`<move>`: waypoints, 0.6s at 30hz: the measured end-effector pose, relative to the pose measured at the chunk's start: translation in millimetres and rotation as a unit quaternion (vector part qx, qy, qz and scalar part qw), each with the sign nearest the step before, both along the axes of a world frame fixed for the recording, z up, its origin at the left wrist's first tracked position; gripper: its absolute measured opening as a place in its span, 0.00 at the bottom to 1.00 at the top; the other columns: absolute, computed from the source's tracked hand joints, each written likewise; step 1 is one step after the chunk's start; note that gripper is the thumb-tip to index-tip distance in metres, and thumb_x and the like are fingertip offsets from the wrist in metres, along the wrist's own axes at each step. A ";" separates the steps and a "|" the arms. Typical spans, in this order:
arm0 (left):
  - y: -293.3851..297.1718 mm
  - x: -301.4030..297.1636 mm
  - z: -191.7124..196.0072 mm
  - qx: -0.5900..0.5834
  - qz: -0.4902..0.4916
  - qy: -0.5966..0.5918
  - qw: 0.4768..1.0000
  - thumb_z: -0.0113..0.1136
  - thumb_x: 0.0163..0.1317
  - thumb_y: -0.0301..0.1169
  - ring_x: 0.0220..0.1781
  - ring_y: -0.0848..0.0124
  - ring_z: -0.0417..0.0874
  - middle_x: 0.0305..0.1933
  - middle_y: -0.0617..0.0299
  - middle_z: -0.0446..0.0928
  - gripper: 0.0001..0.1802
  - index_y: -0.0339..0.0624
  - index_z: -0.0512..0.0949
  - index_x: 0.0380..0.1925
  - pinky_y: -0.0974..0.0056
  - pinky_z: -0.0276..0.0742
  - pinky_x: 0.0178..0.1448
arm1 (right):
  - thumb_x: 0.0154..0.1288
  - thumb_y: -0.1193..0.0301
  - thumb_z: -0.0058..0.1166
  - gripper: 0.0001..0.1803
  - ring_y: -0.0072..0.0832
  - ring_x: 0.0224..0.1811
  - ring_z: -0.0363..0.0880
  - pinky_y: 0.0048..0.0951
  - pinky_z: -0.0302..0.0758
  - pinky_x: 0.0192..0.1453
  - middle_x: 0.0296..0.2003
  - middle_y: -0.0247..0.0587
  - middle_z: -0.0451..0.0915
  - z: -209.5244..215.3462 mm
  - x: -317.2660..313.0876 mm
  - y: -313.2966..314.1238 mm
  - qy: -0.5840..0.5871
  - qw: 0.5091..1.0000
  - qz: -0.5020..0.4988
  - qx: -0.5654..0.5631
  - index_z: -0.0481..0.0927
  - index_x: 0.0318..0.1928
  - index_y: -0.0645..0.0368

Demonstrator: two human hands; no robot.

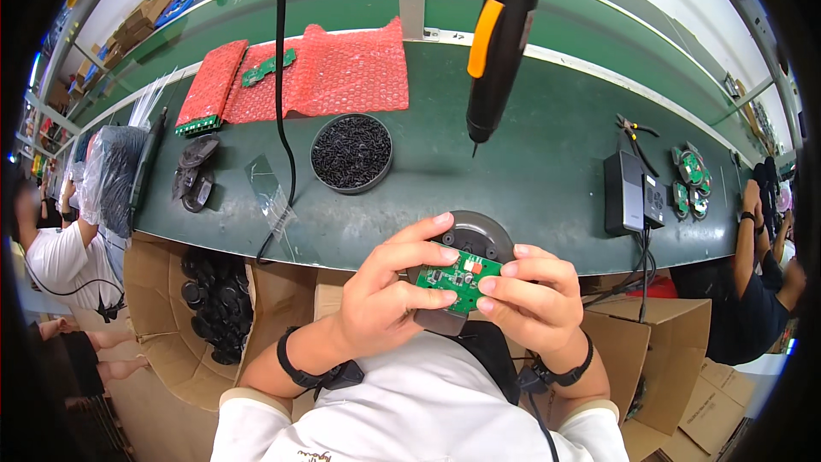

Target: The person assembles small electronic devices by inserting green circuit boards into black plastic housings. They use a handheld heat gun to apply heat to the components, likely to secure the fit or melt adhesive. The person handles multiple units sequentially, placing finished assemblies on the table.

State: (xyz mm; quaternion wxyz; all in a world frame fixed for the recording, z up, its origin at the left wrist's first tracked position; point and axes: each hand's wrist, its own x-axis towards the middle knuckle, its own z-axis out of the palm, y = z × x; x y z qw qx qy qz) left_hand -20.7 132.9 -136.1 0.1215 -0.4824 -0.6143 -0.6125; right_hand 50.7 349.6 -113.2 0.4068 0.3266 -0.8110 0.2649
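Just off the bench's near edge, a green circuit board (463,277) with small parts on it lies over a dark round plastic housing (481,227). My left hand (385,278) grips the board's left side, its upper finger resting on the housing's rim. Opposite it, my right hand (540,291) pinches the right edge of the board between thumb and fingers. The lower part of the housing shows below the board; how far the board sits inside it I cannot tell. Above and beyond hangs a black electric screwdriver (500,51) with an orange lever, bit pointing down.
A round tin of black screws (351,152) stands on the green bench (428,180). Red bubble wrap (351,73) lies behind it. Dark plastic pieces (196,173) sit left; pliers (636,135), a black box (624,192) and board assemblies (691,180) right. A carton (162,325) holds black parts.
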 end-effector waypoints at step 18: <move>39.1 36.0 81.5 -0.146 -0.294 0.027 0.944 0.73 0.65 0.32 0.48 0.56 0.86 0.46 0.54 0.82 0.11 0.44 0.86 0.46 0.55 0.82 0.49 | 0.59 0.81 0.64 0.07 0.36 0.40 0.84 0.36 0.81 0.48 0.38 0.41 0.83 10.4 95.2 307.4 0.019 0.762 -0.634 -0.132 0.82 0.38 0.61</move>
